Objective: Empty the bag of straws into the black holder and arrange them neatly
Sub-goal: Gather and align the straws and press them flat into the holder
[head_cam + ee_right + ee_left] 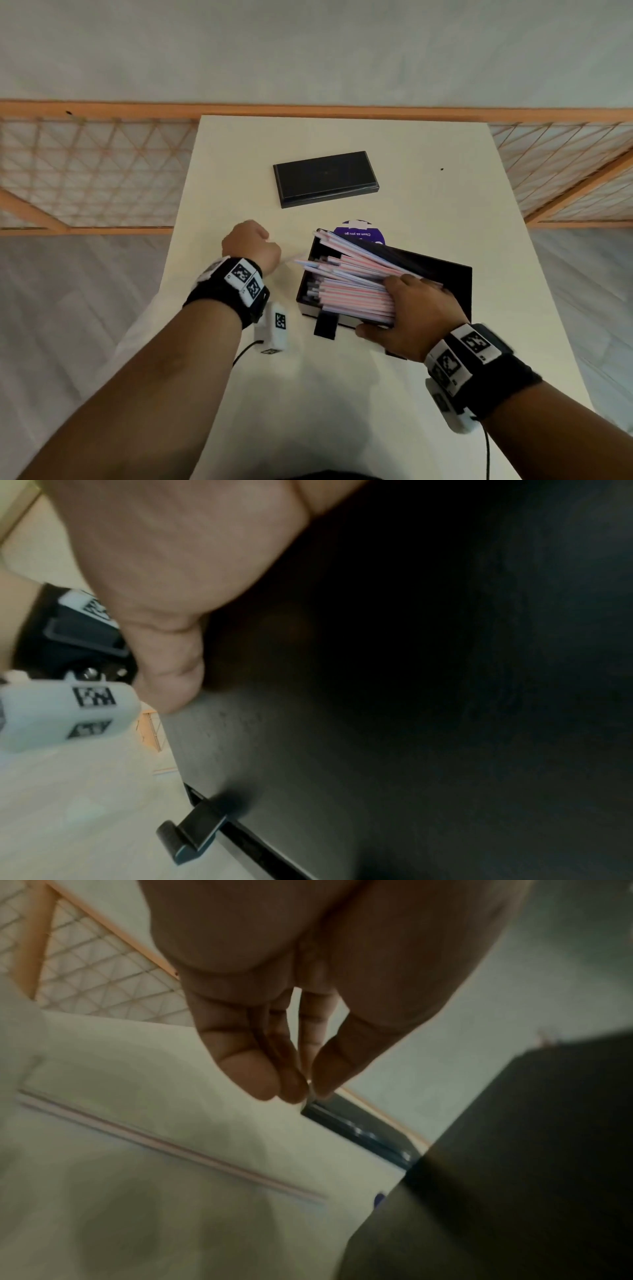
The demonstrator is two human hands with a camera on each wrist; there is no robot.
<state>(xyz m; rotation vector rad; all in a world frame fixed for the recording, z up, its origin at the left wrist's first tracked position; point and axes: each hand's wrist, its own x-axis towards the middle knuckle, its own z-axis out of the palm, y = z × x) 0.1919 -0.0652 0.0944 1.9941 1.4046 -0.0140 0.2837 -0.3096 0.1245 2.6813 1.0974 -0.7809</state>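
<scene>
The black holder (455, 274) stands right of the table's middle, full of pink-and-white striped straws (346, 291) that lie askew, some over its far rim. My right hand (411, 308) grips the straws' right ends, fingers on top. Its thumb (171, 669) presses the holder's front wall (377, 723). My left hand (251, 240) hovers left of the holder. Its fingers (260, 1074) point down, straight and bunched, holding nothing. One loose straw (171, 1148) lies on the table below them, apart from the fingertips.
A flat black lid (325, 178) lies further back on the white table (342, 394). A purple label (359, 233) shows behind the holder. A black tab (325, 325) sticks out from the holder's front. A wooden lattice rail (85, 171) runs behind the table.
</scene>
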